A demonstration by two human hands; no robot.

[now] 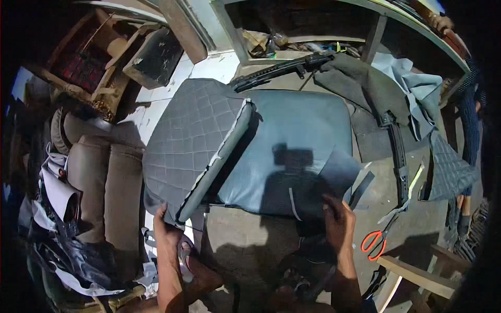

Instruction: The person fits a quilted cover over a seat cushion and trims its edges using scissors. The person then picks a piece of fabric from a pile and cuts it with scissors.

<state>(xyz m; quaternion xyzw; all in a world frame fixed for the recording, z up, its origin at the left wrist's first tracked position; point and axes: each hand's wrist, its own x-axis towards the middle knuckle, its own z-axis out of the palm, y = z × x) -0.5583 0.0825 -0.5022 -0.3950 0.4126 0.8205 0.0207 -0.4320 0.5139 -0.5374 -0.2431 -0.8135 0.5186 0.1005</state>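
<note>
My left hand (166,227) is closed on the lower corner of a dark grey quilted seat cover (188,138), its thumb on top. The cover stands tilted, with a pale raw edge along its right border. Beneath and to the right lies a smooth blue-grey seat cushion (302,120), partly hidden by the cover and crossed by shadow. At the cushion's near right corner, beside a loose blue-grey flap (339,169), my right hand (340,224) hovers with its fingers slightly apart; nothing shows in it. Shadow dims those fingertips.
Orange-handled scissors (373,244) lie on the floor at right, near a wooden frame (417,276). Brown padded cushions (104,182) stand at left. Fabric scraps (451,167) and dark strips (399,161) are scattered at right. Another person's hand (441,23) shows at far right.
</note>
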